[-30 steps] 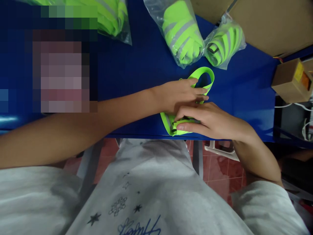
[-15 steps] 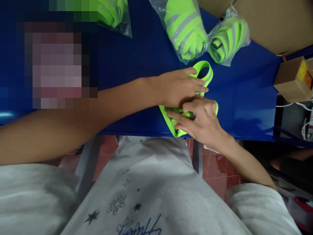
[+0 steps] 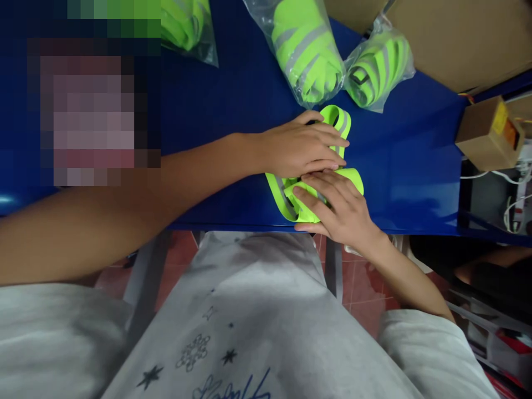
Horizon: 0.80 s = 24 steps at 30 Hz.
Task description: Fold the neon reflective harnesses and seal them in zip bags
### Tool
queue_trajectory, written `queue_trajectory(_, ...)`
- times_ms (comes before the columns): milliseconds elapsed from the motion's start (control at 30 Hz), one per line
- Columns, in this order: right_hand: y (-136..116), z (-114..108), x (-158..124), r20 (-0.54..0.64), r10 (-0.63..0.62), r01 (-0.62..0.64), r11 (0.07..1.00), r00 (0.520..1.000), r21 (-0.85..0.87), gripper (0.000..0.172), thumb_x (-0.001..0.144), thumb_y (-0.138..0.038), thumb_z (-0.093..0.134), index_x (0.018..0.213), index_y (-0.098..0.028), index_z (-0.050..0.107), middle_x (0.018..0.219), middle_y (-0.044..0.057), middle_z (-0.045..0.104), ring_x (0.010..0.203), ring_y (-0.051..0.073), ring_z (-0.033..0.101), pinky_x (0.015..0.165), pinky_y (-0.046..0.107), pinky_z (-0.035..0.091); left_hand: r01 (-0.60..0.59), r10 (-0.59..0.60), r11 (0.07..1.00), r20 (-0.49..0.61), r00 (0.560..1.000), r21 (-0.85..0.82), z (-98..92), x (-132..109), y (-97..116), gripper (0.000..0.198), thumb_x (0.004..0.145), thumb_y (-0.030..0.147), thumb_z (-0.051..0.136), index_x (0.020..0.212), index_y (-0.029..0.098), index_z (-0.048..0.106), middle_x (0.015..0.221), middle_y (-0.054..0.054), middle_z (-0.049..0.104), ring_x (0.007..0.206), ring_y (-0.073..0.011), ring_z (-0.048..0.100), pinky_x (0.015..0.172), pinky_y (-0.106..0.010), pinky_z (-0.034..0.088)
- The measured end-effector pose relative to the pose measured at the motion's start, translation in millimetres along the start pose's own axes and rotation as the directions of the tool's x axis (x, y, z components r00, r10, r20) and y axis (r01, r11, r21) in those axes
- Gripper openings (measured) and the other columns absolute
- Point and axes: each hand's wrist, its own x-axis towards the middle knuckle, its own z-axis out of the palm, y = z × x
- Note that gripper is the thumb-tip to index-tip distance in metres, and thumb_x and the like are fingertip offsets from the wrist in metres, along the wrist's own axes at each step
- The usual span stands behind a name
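Note:
A neon yellow-green reflective strap [image 3: 277, 195] with a grey stripe lies in loops near the front edge of the blue table [image 3: 208, 199]. My left hand [image 3: 305, 145] rests palm down across its upper part, fingers stretched out to the right. Just below it, my right hand [image 3: 338, 208] lies over the lower folds with its fingers spread and extended. The fingertips of the two hands come close together over the strap. Both palms cover part of the loops, so the middle of the strap is hidden.
Beyond the hands lie a large clear bag of rolled neon straps [image 3: 310, 55], a smaller such bag [image 3: 378, 66] and another bag [image 3: 187, 27]. A small cardboard box [image 3: 477, 136] stands at the right, with white cables [image 3: 505, 177] below. A large cardboard surface [image 3: 461, 44] borders the back right.
My right hand's bent fingers have straightened and flattened over the strap. My left hand's fingers have stretched out flatter. The whole view has shifted slightly.

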Motion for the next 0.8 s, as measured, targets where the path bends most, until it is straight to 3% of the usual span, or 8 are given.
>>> queue_trajectory(167,-1.4,-11.5,7.0,-0.039,0.062,-0.058,0.993,0.997,0.107,0.052,0.101,-0.059,0.052,0.127,-0.017,0.069,0.119,0.011,0.074,0.111,0.026,0.068,0.096,0.038,0.052,0.013,-0.013,1.000,0.036,0.999,0.008,1.8,0.5,5.7,0.046,0.107,0.040,0.030,0.137,0.033,0.065,0.161,-0.004,0.047,0.151,-0.0272,0.036,0.124,-0.059,0.011)
queue_trajectory(267,-0.3,-25.7,21.7,0.087,0.153,-0.169,0.961,0.984,0.220,0.043,0.105,-0.053,0.049,0.118,-0.020,0.074,0.112,0.006,0.077,0.107,0.021,0.070,0.087,0.031,0.051,0.004,-0.005,1.000,0.085,0.996,0.005,0.1,1.2,7.4,0.043,0.105,0.038,0.039,0.142,0.033,0.060,0.166,-0.007,0.038,0.156,-0.0310,0.028,0.123,-0.064,0.008)
queue_trajectory(400,8.3,-41.2,44.9,0.259,0.248,-0.312,0.917,0.933,0.246,0.051,0.109,-0.054,0.038,0.101,-0.018,0.074,0.095,0.004,0.076,0.088,0.016,0.069,0.068,0.027,0.042,0.007,-0.002,0.999,0.133,0.991,-0.033,-1.9,1.5,4.6,0.049,0.094,0.037,0.063,0.141,0.026,0.059,0.166,-0.008,0.037,0.157,-0.0358,0.024,0.123,-0.066,0.004)
queue_trajectory(600,26.1,-48.6,62.0,0.356,0.217,-0.326,0.902,0.909,0.282,0.058,0.109,-0.058,0.032,0.088,-0.017,0.067,0.071,0.000,0.062,0.062,0.011,0.053,0.058,0.027,0.029,-0.009,0.014,0.999,0.116,0.993,-0.048,-0.5,1.7,-1.9,0.062,0.075,0.017,0.076,0.134,0.030,0.062,0.164,-0.001,0.040,0.157,-0.0348,0.026,0.127,-0.059,0.003)
queue_trajectory(700,22.6,-49.3,61.6,0.360,0.176,-0.294,0.906,0.916,0.304,0.057,0.110,-0.054,0.032,0.082,-0.017,0.066,0.068,0.000,0.059,0.061,0.011,0.051,0.059,0.028,0.028,0.001,0.004,0.999,0.128,0.992,-0.032,-0.4,1.8,1.8,0.052,0.088,0.024,0.067,0.139,0.027,0.060,0.167,-0.004,0.037,0.158,-0.0345,0.024,0.127,-0.061,0.005)
queue_trajectory(800,9.5,-49.2,57.3,0.334,0.080,-0.201,0.917,0.939,0.344,0.060,0.111,-0.050,0.031,0.076,-0.017,0.067,0.065,0.000,0.058,0.062,0.012,0.052,0.061,0.029,0.031,0.024,-0.019,0.999,0.103,0.995,-0.043,1.8,0.6,6.4,0.043,0.106,0.036,0.041,0.145,0.029,0.056,0.169,-0.003,0.032,0.159,-0.0320,0.022,0.126,-0.062,0.003)
